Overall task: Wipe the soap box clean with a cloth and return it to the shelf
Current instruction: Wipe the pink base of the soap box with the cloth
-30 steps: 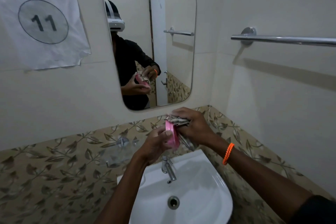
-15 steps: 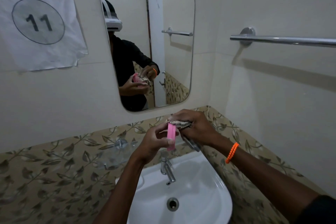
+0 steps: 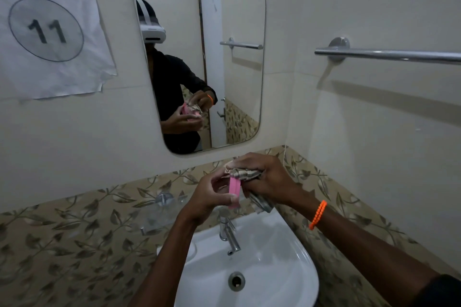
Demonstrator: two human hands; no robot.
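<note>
My left hand (image 3: pixel 207 197) grips a pink soap box (image 3: pixel 234 190) held on edge above the tap. My right hand (image 3: pixel 264 177) presses a bunched striped cloth (image 3: pixel 243 172) against the box's top and right side; a tail of the cloth hangs down below the hand. A clear wall shelf (image 3: pixel 154 219) is mounted on the leaf-patterned tiles to the left of the tap. The far face of the box is hidden from me, but the mirror shows both hands on it.
A white basin (image 3: pixel 282 257) with a chrome tap (image 3: pixel 229 237) sits below my hands. A mirror (image 3: pixel 199 57) hangs on the wall ahead, a paper sign (image 3: pixel 47 30) to its left, a chrome towel rail (image 3: pixel 386 55) on the right wall.
The box has turned a little in my left hand and the cloth has shifted over its upper edge. Both hands stay above the tap.
</note>
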